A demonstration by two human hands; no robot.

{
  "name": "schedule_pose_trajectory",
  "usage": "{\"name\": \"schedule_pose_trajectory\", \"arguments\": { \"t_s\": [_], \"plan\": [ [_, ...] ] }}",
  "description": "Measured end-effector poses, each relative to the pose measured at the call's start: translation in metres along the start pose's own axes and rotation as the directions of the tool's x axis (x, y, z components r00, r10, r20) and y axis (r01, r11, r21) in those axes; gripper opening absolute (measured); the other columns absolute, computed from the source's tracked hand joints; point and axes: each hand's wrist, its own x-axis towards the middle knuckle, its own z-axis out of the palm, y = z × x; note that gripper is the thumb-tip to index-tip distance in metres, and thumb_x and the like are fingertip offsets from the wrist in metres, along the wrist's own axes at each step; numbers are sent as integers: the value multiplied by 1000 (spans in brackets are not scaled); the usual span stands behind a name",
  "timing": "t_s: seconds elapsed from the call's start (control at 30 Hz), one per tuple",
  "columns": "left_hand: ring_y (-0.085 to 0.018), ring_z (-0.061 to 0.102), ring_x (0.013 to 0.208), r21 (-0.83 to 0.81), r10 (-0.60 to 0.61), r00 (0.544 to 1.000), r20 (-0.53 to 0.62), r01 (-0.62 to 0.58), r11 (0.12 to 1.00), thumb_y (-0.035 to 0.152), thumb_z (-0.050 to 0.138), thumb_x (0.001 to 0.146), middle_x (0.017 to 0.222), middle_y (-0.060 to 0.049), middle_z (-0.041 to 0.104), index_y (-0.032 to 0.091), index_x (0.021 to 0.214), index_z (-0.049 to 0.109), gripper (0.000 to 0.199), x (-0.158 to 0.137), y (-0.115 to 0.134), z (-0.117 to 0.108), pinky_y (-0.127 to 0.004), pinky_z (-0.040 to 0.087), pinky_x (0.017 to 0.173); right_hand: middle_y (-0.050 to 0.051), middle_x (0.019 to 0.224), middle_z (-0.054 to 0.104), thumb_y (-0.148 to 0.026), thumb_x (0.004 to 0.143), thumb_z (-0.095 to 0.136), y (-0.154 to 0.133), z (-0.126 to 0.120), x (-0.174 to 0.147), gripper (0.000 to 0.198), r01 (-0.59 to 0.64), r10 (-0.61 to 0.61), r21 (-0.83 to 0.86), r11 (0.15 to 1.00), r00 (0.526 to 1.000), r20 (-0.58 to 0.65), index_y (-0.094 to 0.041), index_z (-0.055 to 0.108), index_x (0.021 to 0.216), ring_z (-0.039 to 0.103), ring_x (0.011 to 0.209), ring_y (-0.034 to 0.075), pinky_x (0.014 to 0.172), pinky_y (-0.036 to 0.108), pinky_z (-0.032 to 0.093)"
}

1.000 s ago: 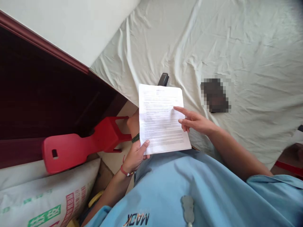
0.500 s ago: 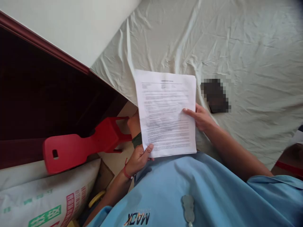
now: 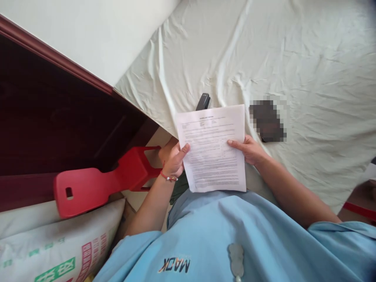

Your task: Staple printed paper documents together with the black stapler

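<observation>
Printed sheets of paper [image 3: 210,156] lie tilted in front of my body, held by both sides. My left hand [image 3: 175,158] grips the left edge, thumb on top of the print and fingers behind. On the right edge, my right hand [image 3: 249,149] pinches the sheets the same way, its thumb pressed on the text. Just past the top edge, a black stapler [image 3: 203,102] shows on the cloth, its near end hidden by the paper. How many sheets there are, I cannot tell.
A pale wrinkled cloth [image 3: 308,66] covers the surface ahead, with a pixel-blurred dark object [image 3: 268,120] on it to the right. At the left stand a red plastic chair [image 3: 85,192], a dark wooden panel [image 3: 53,117] and a printed white sack [image 3: 58,243].
My left hand has slid up from the lower left corner to the middle of the left edge. The paper's top has come lower, uncovering the stapler.
</observation>
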Motion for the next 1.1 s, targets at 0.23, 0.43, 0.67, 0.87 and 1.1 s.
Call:
{"name": "schedule_pose_trajectory", "arguments": {
  "t_s": [0.23, 0.43, 0.67, 0.87, 1.1],
  "plan": [
    [-34, 68, 117, -14, -27, 1000, 9, 27, 1000, 45, 91, 69, 119, -16, 74, 13, 108, 77, 52, 18, 1, 18, -49, 54, 106, 11, 105, 78, -54, 76, 82, 3, -4, 3, 49, 22, -26, -115, 993, 999, -28, -19, 74, 108, 75, 91, 29, 88, 50, 61],
    [-33, 70, 115, 85, 12, 1000, -17, -10, 996, 46, 91, 69, 120, -16, 73, 12, 106, 79, 52, 21, -3, 24, -48, 52, 108, 17, 139, 62, -46, 89, 66, -16, -4, -1, 63, 209, -562, -779, 591, 799, -212, -22, 52, 146, 60, 126, 37, 102, 61, 51],
    [-31, 71, 112, 64, -22, 995, 100, 15, 998, 43, 88, 75, 122, -15, 73, 14, 109, 78, 46, 17, -3, 28, -48, 55, 105, 13, 150, 52, -30, 102, 42, -76, 36, -14, 44, 227, -679, -972, -52, 706, 201, -25, 54, 144, 47, 138, 36, 115, 62, 38],
    [-33, 70, 114, 76, 18, 990, 142, -29, 997, 45, 86, 77, 121, -16, 73, 13, 111, 77, 48, 11, 1, 35, -48, 54, 105, 14, 143, 57, -23, 103, 38, -93, 78, 17, 45, 301, -482, -919, -254, 784, 390, -19, 50, 146, 47, 130, 35, 104, 53, 44],
    [-32, 72, 105, 38, -2, 996, 92, -2, 999, 54, 86, 73, 108, -15, 76, 12, 108, 76, 56, 8, 0, 33, -46, 58, 97, 13, 110, 70, -24, 105, 38, -93, 104, 33, 31, 334, -274, -896, -292, 868, 413, -16, 65, 120, 58, 105, 28, 85, 38, 41]
  ]
}}
